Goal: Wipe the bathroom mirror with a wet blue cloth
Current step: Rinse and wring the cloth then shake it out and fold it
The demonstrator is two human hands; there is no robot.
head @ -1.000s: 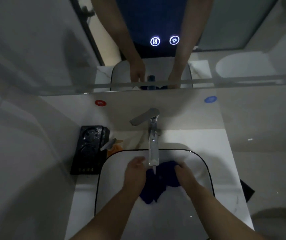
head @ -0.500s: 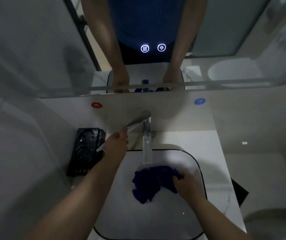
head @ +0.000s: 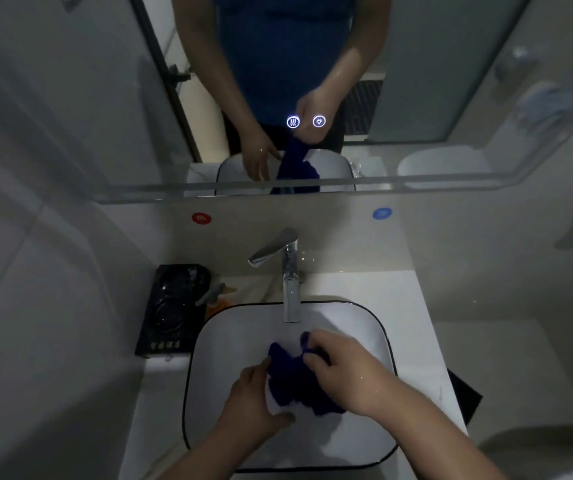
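Both hands work over the white basin point(head: 375, 327), below the spout of the chrome faucet point(head: 290, 271). Closest to the faucet, the right hand point(head: 345, 372) has its fingers curled shut around the upper part of the blue cloth point(head: 295, 379), a small fold of it poking out above the knuckles toward the spout. Farther from the faucet and toward the basin's left side, the left hand point(head: 255, 398) grips the cloth's lower left edge, thumb on top and fingers underneath; a pale patch shows beside that grip, and what it is cannot be told. Between the two hands the cloth hangs bunched and dark, above the basin floor rather than spread on it. No stream of water can be made out under the spout in this dim light. Behind the faucet the mirror point(head: 70, 98) rises from the backsplash, carrying two lit round touch buttons point(head: 293, 121) and reflecting the arms and the cloth. On the backsplash, a red sticker point(head: 201, 218) sits left of the faucet and a blue sticker point(head: 381, 213) right of it. Left of the faucet, on the counter beside the basin, lies a black tray point(head: 170, 310), with a small orange item point(head: 221, 301) between tray and basin rim.
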